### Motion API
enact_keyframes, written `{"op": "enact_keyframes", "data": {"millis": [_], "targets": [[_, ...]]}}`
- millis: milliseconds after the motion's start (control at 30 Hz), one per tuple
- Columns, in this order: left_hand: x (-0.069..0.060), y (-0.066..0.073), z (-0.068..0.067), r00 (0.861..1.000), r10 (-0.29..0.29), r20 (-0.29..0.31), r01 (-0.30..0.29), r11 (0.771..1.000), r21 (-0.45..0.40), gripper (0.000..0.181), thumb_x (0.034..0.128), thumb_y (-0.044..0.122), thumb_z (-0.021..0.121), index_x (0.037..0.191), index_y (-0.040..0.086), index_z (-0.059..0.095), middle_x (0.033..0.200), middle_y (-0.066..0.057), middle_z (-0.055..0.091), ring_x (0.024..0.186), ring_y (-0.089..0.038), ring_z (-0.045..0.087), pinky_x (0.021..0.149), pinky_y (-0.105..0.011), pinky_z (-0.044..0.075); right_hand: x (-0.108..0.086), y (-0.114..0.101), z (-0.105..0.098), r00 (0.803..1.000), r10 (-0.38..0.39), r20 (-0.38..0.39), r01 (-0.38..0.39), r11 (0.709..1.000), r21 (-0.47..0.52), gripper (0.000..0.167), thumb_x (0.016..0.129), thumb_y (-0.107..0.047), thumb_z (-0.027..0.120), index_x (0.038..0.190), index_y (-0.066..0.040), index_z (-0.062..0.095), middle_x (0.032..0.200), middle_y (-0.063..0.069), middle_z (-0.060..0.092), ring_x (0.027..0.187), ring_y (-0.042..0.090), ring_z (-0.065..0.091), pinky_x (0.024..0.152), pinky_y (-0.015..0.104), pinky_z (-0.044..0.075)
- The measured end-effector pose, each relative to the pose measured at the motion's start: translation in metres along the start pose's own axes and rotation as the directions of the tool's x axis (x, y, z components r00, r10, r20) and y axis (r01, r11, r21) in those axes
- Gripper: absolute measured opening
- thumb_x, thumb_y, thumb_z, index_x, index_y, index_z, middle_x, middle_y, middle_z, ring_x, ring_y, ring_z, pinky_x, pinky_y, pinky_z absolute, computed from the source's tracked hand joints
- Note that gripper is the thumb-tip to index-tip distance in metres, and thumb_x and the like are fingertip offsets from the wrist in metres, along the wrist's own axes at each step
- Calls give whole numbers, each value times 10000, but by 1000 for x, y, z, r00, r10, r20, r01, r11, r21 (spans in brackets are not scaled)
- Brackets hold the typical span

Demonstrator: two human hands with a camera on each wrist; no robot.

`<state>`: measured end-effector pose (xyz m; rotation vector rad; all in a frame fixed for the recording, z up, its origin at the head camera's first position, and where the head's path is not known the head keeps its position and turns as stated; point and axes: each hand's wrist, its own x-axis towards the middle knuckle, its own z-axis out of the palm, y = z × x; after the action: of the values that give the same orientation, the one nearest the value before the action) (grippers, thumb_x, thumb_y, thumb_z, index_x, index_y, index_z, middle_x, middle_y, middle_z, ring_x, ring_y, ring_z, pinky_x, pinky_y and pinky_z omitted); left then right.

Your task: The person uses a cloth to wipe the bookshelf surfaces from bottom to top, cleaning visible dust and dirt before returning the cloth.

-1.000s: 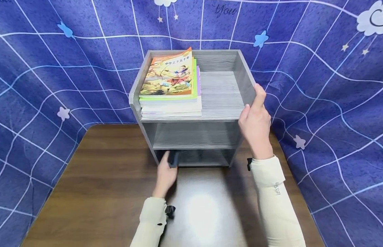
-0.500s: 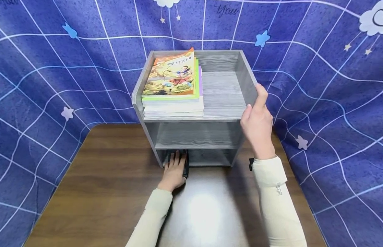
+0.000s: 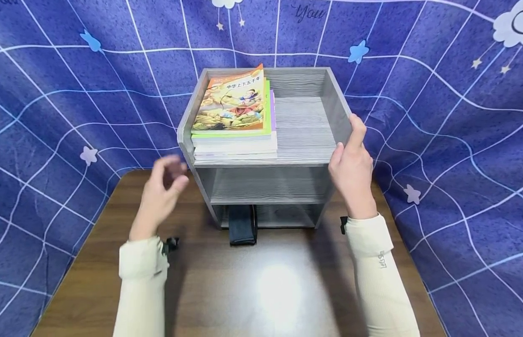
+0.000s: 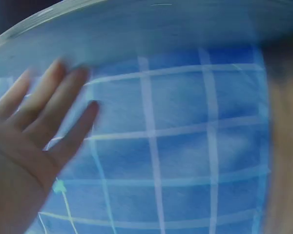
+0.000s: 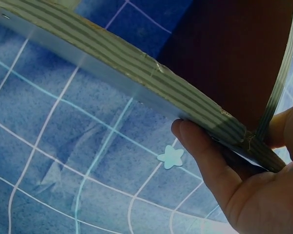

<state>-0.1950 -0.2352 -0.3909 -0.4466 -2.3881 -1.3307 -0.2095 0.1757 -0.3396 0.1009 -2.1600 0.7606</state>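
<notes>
A small grey wood-grain shelf (image 3: 267, 185) stands on the table. My right hand (image 3: 352, 171) grips the front edge of its right side panel; in the right wrist view, fingers and thumb of the right hand (image 5: 254, 190) lie on both sides of the board. My left hand (image 3: 158, 196) is raised just left of the shelf, holding nothing. Its fingers are spread and blurred in the left wrist view (image 4: 44, 117). On the left of the bottom level lies a dark, folded, cloth-like item (image 3: 242, 227), its front part sticking out past the shelf.
A stack of books (image 3: 233, 112), with an orange-covered one on top, fills the left of the shelf's upper tray. Brown wooden table (image 3: 105, 262) surrounds the base. A blue patterned curtain (image 3: 76, 93) hangs close behind and on both sides.
My left hand first pushed the dark folded item into the bottom level, lay flat on it, then let go and rose to the left. My right hand stayed on the panel.
</notes>
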Motion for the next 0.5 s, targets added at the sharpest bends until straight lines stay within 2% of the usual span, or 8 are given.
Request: {"op": "enact_keyframes", "data": {"millis": [33, 100, 133, 200, 300, 400, 500], "targets": [[10, 6, -3, 996, 64, -56, -68, 995, -76, 713, 965, 478, 634, 1470, 24, 420, 1376, -175, 556, 1233, -348, 547, 1026, -401, 443, 0, 0, 1, 1000, -1, 0, 1, 1000, 5, 578, 939, -53, 536, 1458, -168, 310, 806, 343, 569, 631, 551, 543, 570, 652, 411], [32, 18, -3, 972, 194, -135, -216, 962, -170, 830, 948, 552, 610, 1526, 16, 351, 1496, -180, 453, 1355, -328, 456, 1090, -362, 388, 0, 0, 1, 1000, -2, -1, 2, 1000, 11, 577, 939, -51, 536, 1458, -167, 310, 838, 344, 577, 636, 552, 540, 577, 653, 408], [41, 23, -1, 957, 248, -151, -274, 945, -180, 853, 943, 589, 583, 1528, 14, 348, 1538, -181, 402, 1404, -322, 404, 1117, -367, 358, 0, 0, 1, 1000, -2, -2, 2, 1000, 13, 578, 937, -48, 537, 1457, -163, 312, 858, 345, 582, 642, 554, 539, 583, 654, 408], [53, 33, 2, 937, 311, -161, -335, 930, -150, 869, 939, 647, 524, 1502, 4, 361, 1588, -180, 340, 1457, -274, 331, 1141, -350, 308, 0, -1, 1, 1000, -1, -1, 1, 1000, 16, 576, 935, -45, 540, 1453, -159, 314, 864, 348, 586, 650, 557, 541, 593, 654, 408], [60, 47, 6, 914, 368, -170, -387, 917, -98, 801, 980, 617, 477, 1399, -60, 395, 1589, -246, 307, 1485, -264, 278, 1176, -356, 224, -2, -2, 2, 1000, 4, 8, -4, 1000, 24, 575, 939, -47, 540, 1455, -162, 314, 880, 354, 594, 682, 561, 555, 616, 659, 413], [61, 57, 7, 911, 373, -177, -390, 918, -74, 702, 1004, 551, 508, 1347, -52, 394, 1591, -246, 302, 1474, -251, 308, 1159, -337, 254, -3, -4, 2, 1000, 15, 11, -15, 999, 34, 580, 951, -55, 542, 1466, -184, 310, 909, 364, 604, 736, 566, 572, 644, 667, 418], [64, 62, 7, 917, 363, -165, -378, 923, -72, 559, 992, 376, 576, 1318, -36, 385, 1600, -183, 325, 1448, -230, 361, 1136, -322, 293, -4, -3, 1, 1000, 28, -4, -28, 998, 51, 596, 955, -47, 549, 1481, -208, 318, 1024, 365, 623, 800, 571, 584, 683, 672, 419]]}}
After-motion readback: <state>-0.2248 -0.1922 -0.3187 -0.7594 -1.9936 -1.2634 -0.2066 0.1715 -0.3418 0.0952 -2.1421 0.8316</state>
